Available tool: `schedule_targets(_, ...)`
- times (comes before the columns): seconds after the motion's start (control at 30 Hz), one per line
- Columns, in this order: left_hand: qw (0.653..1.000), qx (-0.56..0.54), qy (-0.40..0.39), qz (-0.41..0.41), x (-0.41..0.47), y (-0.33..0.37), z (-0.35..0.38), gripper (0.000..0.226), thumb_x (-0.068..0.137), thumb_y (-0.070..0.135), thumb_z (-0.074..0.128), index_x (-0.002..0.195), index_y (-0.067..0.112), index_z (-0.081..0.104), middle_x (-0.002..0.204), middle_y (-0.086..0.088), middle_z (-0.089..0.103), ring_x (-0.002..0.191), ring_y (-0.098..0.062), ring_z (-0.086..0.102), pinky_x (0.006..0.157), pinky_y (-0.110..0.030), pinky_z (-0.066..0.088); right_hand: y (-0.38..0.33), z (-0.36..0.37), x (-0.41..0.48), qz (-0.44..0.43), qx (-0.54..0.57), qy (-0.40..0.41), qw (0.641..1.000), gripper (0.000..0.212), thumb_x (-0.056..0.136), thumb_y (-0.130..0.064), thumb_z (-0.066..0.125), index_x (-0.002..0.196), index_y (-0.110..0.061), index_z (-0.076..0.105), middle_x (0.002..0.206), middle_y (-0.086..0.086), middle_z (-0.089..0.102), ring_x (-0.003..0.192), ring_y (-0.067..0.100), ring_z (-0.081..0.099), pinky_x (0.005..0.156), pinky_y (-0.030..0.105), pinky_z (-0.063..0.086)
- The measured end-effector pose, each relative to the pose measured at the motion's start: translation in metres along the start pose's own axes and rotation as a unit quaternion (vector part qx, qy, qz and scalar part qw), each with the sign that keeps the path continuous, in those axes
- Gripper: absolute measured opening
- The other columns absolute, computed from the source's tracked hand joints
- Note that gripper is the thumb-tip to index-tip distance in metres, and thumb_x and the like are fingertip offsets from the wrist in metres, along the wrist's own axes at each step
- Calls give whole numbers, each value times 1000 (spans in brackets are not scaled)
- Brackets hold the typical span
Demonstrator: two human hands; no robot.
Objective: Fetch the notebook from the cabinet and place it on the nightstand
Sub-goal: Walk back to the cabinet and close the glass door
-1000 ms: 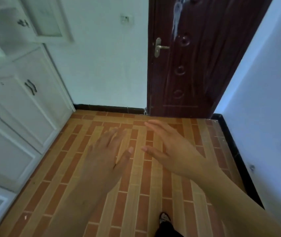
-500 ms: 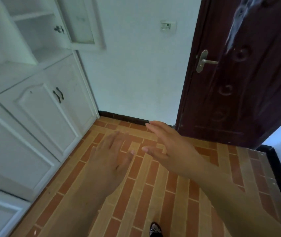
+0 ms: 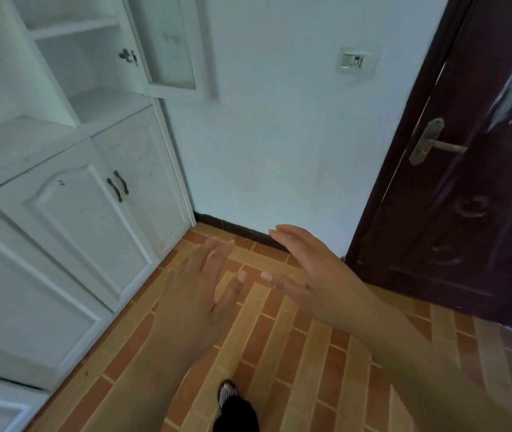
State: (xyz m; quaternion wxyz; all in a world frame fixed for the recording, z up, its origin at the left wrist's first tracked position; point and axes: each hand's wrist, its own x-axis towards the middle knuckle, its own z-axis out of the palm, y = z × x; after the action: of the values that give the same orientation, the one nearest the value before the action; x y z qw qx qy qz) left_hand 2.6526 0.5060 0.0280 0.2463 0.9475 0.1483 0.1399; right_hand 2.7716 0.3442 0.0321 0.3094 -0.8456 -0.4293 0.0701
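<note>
A white cabinet (image 3: 70, 194) fills the left side, with shut lower doors and open upper shelves that show nothing on them. One glass-panelled upper door (image 3: 170, 48) hangs open against the wall. No notebook and no nightstand are in view. My left hand (image 3: 198, 291) is held out low over the tiled floor, palm down, fingers spread, holding nothing. My right hand (image 3: 310, 275) is beside it, fingers apart and empty, thumb toward the left hand.
A dark brown door (image 3: 466, 182) with a brass lever handle (image 3: 429, 145) stands at the right. A light switch (image 3: 356, 60) is on the white wall. Orange brick-pattern floor (image 3: 279, 353) lies ahead; my foot (image 3: 229, 397) shows at the bottom.
The view has swung left and up, bringing more of the cabinet and its open shelves into sight. The door has slid to the right. Both hands stay open and held out.
</note>
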Motion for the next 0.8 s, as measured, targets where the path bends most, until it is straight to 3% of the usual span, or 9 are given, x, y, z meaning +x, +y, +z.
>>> schedule_targets(0.23, 1000, -7, 12, -10, 120, -63, 5, 59, 85, 61, 19, 139, 37, 27, 150, 9, 27, 137, -10, 24, 111, -47, 24, 26, 10, 130, -4, -17, 1, 1000, 66, 83, -64, 37, 141, -34, 24, 149, -19, 18, 133, -4, 13, 105, 23, 20)
schedule_targets(0.4, 999, 6, 23, -29, 221, -108, -13, 61, 85, 66, 15, 140, 41, 22, 152, 11, 21, 139, -11, 18, 111, -52, 21, 28, 10, 241, -4, -16, -3, 1000, 65, 83, -65, 36, 140, -38, 23, 150, -20, 18, 135, 0, 16, 107, 30, 25)
schedule_targets(0.6, 999, 9, 33, -24, 314, -149, -35, 62, 84, 64, 18, 139, 37, 26, 152, 9, 24, 139, -12, 20, 111, -51, 22, 40, 12, 344, -20, -34, 10, 999, 70, 78, -68, 28, 140, -37, 23, 150, -20, 19, 134, -2, 14, 103, 20, 18)
schedule_targets(0.8, 999, 16, 10, -34, 397, -177, -30, 64, 80, 65, 18, 139, 39, 24, 153, 10, 21, 140, -13, 18, 112, -52, 20, 71, 7, 423, -12, -26, 12, 1000, 67, 81, -66, 31, 140, -36, 24, 149, -17, 21, 135, 1, 19, 109, 30, 24)
